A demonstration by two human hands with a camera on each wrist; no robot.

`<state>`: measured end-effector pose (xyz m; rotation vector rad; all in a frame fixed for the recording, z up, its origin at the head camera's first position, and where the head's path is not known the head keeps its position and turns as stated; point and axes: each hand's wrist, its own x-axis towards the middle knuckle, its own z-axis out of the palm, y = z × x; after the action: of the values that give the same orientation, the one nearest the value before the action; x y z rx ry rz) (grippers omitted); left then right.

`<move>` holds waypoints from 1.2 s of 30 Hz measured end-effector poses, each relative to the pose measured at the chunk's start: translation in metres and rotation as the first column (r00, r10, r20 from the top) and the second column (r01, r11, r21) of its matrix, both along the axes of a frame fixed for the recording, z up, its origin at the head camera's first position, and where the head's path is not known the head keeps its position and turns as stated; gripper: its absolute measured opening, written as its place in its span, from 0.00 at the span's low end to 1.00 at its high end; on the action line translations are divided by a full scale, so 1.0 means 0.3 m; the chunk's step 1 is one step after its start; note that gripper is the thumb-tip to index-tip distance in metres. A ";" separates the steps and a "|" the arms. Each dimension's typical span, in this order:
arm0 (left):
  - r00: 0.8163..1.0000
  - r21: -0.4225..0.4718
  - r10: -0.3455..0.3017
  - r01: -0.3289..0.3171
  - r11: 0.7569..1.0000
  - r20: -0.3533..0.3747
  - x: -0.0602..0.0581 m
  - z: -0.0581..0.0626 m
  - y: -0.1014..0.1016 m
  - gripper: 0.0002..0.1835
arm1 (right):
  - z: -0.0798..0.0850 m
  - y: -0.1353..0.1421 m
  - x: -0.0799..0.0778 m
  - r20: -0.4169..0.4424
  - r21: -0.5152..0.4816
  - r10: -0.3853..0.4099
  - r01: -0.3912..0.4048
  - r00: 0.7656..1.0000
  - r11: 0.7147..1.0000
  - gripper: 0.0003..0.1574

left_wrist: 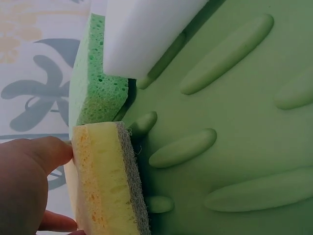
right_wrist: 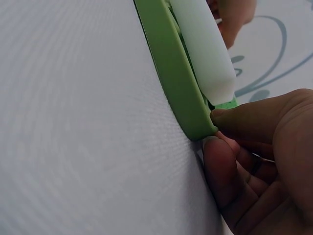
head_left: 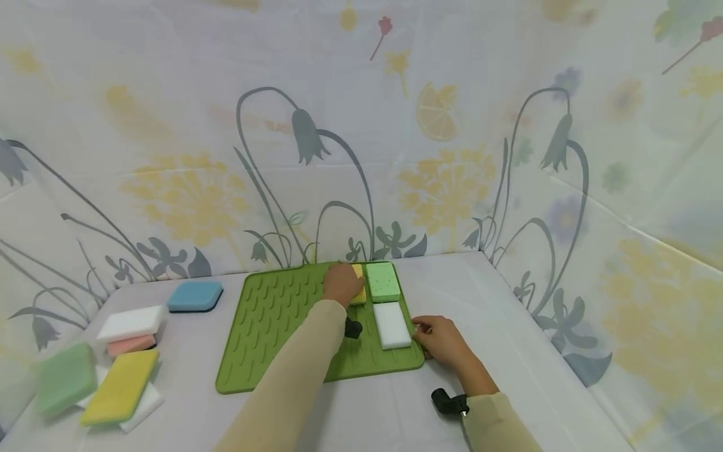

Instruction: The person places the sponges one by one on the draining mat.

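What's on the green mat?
A yellow sponge, a green sponge and a white block. The left hand hides part of the yellow sponge, and a sleeve covers some mat.

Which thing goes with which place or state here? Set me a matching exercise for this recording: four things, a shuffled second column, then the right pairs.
Things
1. Ridged green mat
2. Blue sponge with dark base
3. Yellow sponge with grey scouring layer
4. Porous green sponge

Places and states
A. Touched by the left hand
B. In the mat's far right corner
C. Pinched at its edge by the right hand
D. On the white table, left of the mat

Pairs: 1-C, 2-D, 3-A, 4-B
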<state>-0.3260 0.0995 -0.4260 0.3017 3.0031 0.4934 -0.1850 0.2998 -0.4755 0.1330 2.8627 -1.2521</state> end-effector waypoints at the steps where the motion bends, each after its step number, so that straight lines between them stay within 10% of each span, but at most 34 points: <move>1: 1.000 -0.004 -0.001 0.001 1.000 -0.005 0.001 0.001 -0.005 0.30 | 0.001 -0.004 -0.002 -0.003 0.003 0.002 -0.002 1.000 1.000 0.22; 36: 0.998 0.005 0.038 -0.038 0.999 -0.057 0.035 0.056 -0.182 0.32 | 0.004 0.004 -0.008 0.037 0.022 0.011 -0.012 0.999 1.000 0.24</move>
<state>-0.3155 0.0449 -0.4093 0.2638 3.0686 0.5026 -0.1875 0.3008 -0.4744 0.1381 2.8431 -1.2032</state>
